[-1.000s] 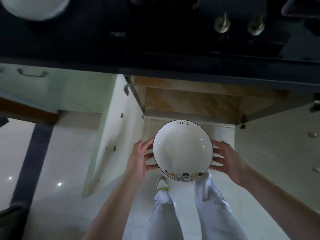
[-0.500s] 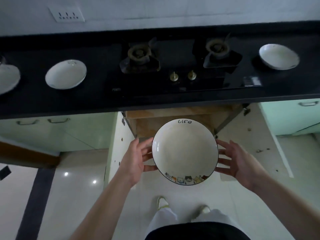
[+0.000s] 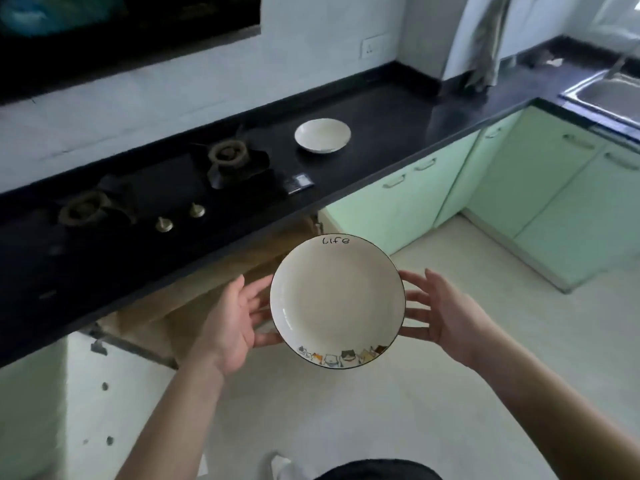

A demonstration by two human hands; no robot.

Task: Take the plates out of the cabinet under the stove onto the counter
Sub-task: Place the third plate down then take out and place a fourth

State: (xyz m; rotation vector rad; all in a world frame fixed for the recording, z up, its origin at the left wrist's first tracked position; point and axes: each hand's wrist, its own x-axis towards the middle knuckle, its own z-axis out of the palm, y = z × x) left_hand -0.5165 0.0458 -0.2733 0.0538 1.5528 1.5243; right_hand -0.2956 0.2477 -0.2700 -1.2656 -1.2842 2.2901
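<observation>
I hold a white plate with a black rim, the word "life" at its far edge and small cat drawings at its near edge. My left hand grips its left rim and my right hand its right rim, fingers spread underneath. The plate is level, in the air in front of the open cabinet under the stove. A second white plate rests on the black counter to the right of the burners.
The cabinet's open door stands at my lower left. Green cabinet fronts run along the right, with a steel sink at the far right. A cloth hangs at the back corner. Pale floor lies under me.
I have risen from the cabinet with the plate in both hands, and my view has swung right along the counter. The plates on the counter's left have gone out of view.
</observation>
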